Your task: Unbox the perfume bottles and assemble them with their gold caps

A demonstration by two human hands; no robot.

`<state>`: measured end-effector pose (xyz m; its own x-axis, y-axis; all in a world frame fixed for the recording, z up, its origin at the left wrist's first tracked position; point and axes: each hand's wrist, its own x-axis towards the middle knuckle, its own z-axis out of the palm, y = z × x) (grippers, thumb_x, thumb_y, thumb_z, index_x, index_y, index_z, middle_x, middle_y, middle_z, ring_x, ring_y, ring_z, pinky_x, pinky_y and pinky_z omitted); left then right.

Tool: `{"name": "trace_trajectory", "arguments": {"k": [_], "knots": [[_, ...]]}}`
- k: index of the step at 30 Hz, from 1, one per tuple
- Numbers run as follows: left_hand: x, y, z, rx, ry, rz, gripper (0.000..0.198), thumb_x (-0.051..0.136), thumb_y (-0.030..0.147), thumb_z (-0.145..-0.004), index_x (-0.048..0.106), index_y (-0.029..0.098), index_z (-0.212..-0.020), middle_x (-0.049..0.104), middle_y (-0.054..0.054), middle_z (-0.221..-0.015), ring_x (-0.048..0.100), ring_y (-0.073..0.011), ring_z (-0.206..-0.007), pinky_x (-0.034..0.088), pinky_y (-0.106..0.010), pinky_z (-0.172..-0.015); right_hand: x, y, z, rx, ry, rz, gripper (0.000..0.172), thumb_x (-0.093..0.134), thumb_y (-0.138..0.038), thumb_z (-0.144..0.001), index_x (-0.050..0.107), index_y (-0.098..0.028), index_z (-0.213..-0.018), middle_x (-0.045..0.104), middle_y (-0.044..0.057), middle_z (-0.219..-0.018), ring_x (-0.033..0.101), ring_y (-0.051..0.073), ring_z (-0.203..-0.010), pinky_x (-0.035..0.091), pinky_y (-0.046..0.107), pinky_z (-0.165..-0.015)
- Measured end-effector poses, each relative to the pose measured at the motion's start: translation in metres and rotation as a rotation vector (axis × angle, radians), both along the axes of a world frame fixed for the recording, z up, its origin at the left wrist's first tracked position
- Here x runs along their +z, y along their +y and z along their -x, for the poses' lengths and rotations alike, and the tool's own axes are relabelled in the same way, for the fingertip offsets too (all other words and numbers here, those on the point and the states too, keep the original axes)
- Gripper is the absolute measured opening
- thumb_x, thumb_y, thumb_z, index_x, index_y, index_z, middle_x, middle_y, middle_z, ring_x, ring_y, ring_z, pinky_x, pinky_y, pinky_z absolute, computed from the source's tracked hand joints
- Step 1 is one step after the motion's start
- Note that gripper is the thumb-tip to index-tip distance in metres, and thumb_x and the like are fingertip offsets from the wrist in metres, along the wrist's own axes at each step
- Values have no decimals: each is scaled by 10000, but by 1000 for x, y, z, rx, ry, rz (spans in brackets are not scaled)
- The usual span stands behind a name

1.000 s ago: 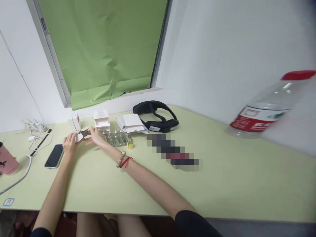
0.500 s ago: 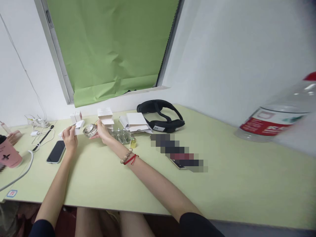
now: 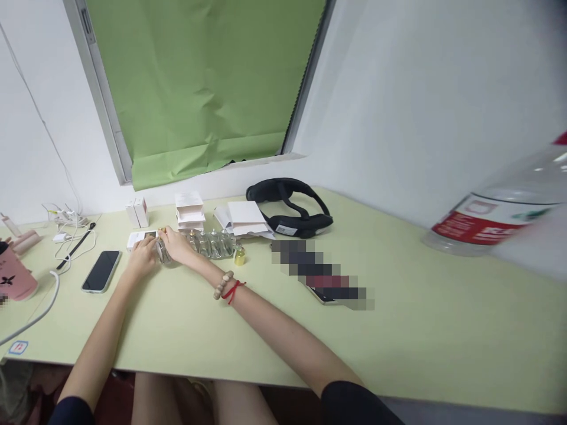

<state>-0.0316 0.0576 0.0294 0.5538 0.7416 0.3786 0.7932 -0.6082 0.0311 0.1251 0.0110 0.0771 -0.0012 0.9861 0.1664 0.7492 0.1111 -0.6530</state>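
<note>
Both my hands meet at a clear glass perfume bottle (image 3: pixel 163 254) standing at the left end of a row. My right hand (image 3: pixel 173 243) pinches its top, near the gold-coloured neck. From the left, my left hand (image 3: pixel 144 257) has its fingers curled against the bottle's side; its fingertips are partly hidden. A white box (image 3: pixel 136 238) lies flat just behind my left hand. To the right runs a row of similar clear glass bottles (image 3: pixel 215 244), partly covered by my right hand. A small gold-yellow cap (image 3: pixel 240 256) sits at the row's right end.
Behind are small upright boxes (image 3: pixel 137 212), opened white cartons (image 3: pixel 189 211), folded white card (image 3: pixel 248 218) and a black headset (image 3: pixel 292 206). A phone (image 3: pixel 101 271), cables (image 3: pixel 66 230) and a pink cup (image 3: pixel 16 274) lie left. A large plastic bottle (image 3: pixel 482 224) is right.
The perfume bottle was held tilted and is now upright at the row's left end. My left hand has left the white box, which now lies flat, and moved right to the bottle.
</note>
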Motion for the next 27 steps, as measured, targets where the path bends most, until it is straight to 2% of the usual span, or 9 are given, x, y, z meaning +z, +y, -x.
{"name": "trace_trajectory", "arguments": {"k": [3, 7, 11, 15, 19, 22, 27], "knots": [[8, -7, -7, 10, -24, -56, 438, 389, 77, -827, 607, 203, -1185, 636, -88, -1221, 588, -220, -1121, 444, -373, -963, 1, -2, -1, 7, -47, 34, 351, 278, -394, -1033, 543, -187, -1136, 691, 113, -1131, 648, 220, -1019, 410, 273, -772], [13, -14, -11, -34, -22, -173, 286, 419, 220, -892, 644, 198, -1067, 666, -86, -1088, 606, -221, -1004, 441, -355, -865, 2, -3, -3, 16, -75, 45, 338, 305, -378, -1030, 553, -180, -1145, 688, 118, -1148, 644, 218, -1017, 396, 269, -758], [12, -17, -11, -78, -33, -218, 302, 479, 319, -870, 639, 191, -1093, 668, -89, -1020, 605, -234, -946, 441, -361, -814, 4, -4, -12, 85, -96, -14, 299, 390, -388, -1004, 604, -188, -1068, 701, 99, -1114, 639, 214, -994, 391, 267, -740], [11, -18, -13, -83, -41, -218, 274, 503, 392, -860, 661, 192, -961, 659, -86, -927, 601, -223, -874, 450, -355, -797, 13, -9, -23, 139, -130, -13, 290, 510, -446, -940, 641, -188, -927, 722, 55, -959, 641, 177, -845, 379, 252, -680], [9, -23, -17, -111, -68, -172, 281, 518, 425, -850, 659, 182, -846, 645, -87, -869, 596, -213, -838, 462, -341, -773, 24, -21, -24, 124, -207, 9, 287, 562, -445, -891, 645, -179, -823, 720, 48, -831, 634, 171, -774, 366, 245, -629], [7, -28, -22, -129, -123, -70, 267, 534, 415, -833, 649, 179, -788, 642, -76, -821, 595, -193, -775, 458, -307, -709, 31, -31, -18, 91, -253, 57, 249, 555, -391, -875, 664, -171, -832, 716, 64, -760, 643, 184, -717, 374, 253, -617], [7, -35, -28, -166, -137, 136, 234, 548, 357, -802, 633, 178, -679, 660, -57, -801, 595, -167, -693, 412, -271, -615, 35, -38, -10, 29, -430, -9, 200, 610, -337, -808, 695, -156, -820, 726, 138, -877, 658, 248, -834, 378, 282, -651]]}}
